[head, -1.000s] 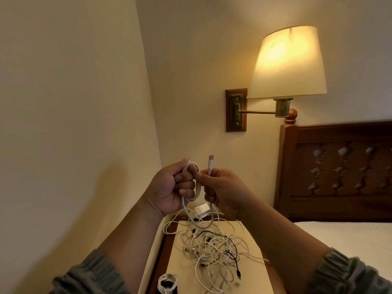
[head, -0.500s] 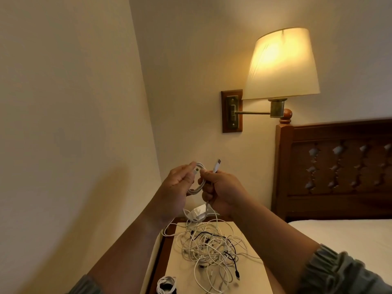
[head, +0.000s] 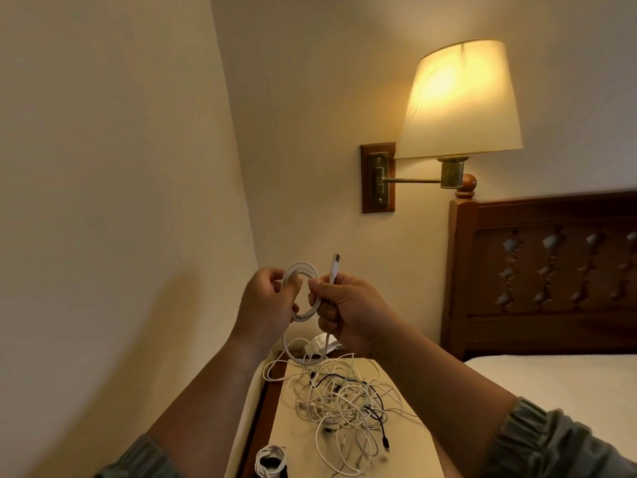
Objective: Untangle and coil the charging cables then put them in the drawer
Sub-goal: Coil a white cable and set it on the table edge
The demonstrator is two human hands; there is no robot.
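I held a white cable (head: 287, 346) above the tangle (head: 339, 398).
Left fingers (head: 272, 277) gripped its coil (head: 305, 268), right fingers (head: 322, 288) pinched the plug end (head: 335, 265).

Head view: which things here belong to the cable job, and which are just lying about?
Job: half-coiled white cable, its plug end, tangled cables, coiled bundle, nightstand.
Lying about: wall lamp, headboard, bed. No drawer is in view.
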